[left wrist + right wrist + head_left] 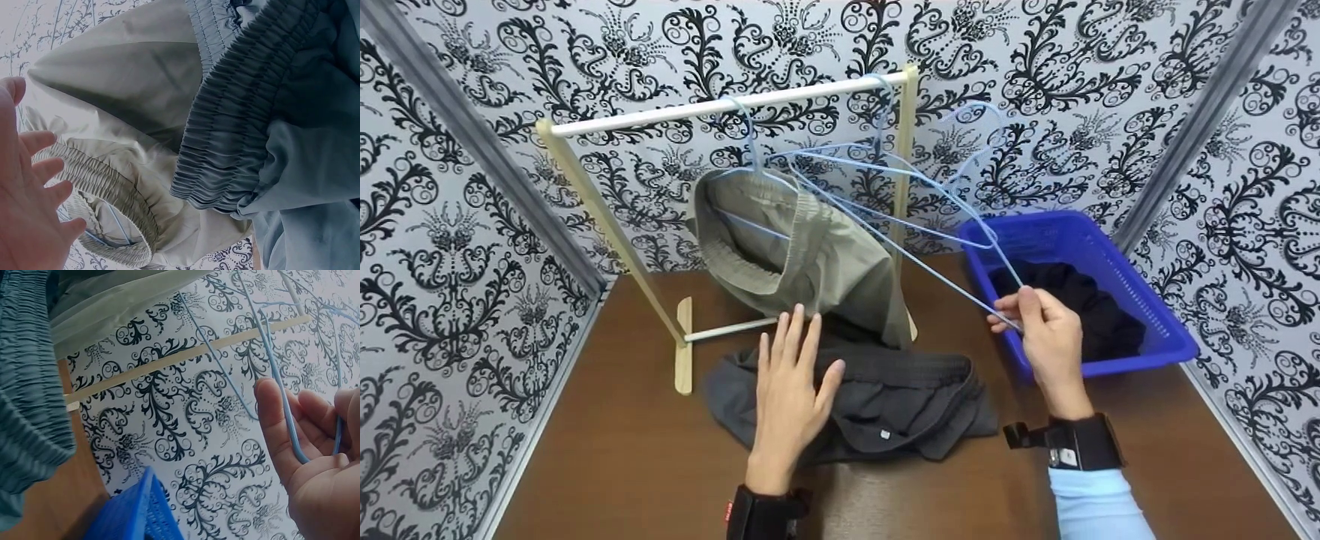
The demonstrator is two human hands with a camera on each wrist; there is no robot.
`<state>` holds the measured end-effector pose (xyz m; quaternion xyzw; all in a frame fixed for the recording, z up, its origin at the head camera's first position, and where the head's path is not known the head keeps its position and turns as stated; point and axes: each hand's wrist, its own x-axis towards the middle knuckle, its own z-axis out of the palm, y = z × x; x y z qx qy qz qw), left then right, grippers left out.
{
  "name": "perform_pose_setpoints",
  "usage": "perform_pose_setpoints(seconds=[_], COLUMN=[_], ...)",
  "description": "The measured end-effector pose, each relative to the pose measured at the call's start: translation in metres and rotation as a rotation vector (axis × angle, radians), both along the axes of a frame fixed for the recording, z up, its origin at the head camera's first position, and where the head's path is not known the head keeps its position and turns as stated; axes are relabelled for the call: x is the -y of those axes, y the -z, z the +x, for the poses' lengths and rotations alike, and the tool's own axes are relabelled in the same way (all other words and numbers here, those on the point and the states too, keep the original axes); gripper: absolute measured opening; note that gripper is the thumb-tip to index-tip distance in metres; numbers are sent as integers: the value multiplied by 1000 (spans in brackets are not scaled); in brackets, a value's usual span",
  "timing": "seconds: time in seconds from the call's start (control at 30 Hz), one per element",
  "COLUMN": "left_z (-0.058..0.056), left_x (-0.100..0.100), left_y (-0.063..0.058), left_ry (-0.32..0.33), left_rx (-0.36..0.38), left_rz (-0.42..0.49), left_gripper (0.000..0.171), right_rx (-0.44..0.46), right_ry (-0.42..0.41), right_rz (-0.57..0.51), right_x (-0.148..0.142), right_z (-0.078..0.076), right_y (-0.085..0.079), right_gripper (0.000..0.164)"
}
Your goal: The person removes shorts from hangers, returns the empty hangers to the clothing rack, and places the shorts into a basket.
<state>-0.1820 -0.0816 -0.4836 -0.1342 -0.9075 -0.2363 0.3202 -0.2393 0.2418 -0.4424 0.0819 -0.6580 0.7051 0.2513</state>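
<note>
My right hand (pixel 1050 337) pinches one end of a light blue wire hanger (pixel 1009 268), raised over the table's right side. The hanger's wire (pixel 288 421) lies between thumb and fingers in the right wrist view. My left hand (pixel 789 397) is flat with its fingers extended, over the left part of dark grey elastic-waist shorts (pixel 907 420) lying on the table. Whether it touches them I cannot tell. In the left wrist view the fingers of the left hand (pixel 34 185) stand apart, holding nothing. Behind them hangs a khaki elastic-waist garment (pixel 847 255).
A small rack with a white rail (pixel 660 114) and wooden posts stands at the back. Another blue hanger (pixel 883 112) hangs at the rail's right end. A blue basket (pixel 1166 352) with dark cloth (pixel 1080 307) inside sits at right. Patterned walls enclose the brown table (pixel 607 450).
</note>
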Motion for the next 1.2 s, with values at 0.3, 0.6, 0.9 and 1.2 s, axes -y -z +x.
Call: perform_pose_setpoints(seconds=[0.3,0.6,0.9,1.2], left_z=[0,1,2,3], left_x=[1,1,4,4], left_y=[2,2,4,4], left_ry=[1,0,3,10], left_rx=[37,46,52,64], left_rz=[-10,-16,-8,4], left_gripper=[65,64,63,64], right_rx=[9,-2,-29,-33], right_ry=[-32,-44,-7,16], right_rz=[106,225,304,355], right_x=[8,16,26,37], right_z=[-14,-28,-38,-45], right_y=[-19,-42,-64,-77], right_gripper=[39,33,31,31])
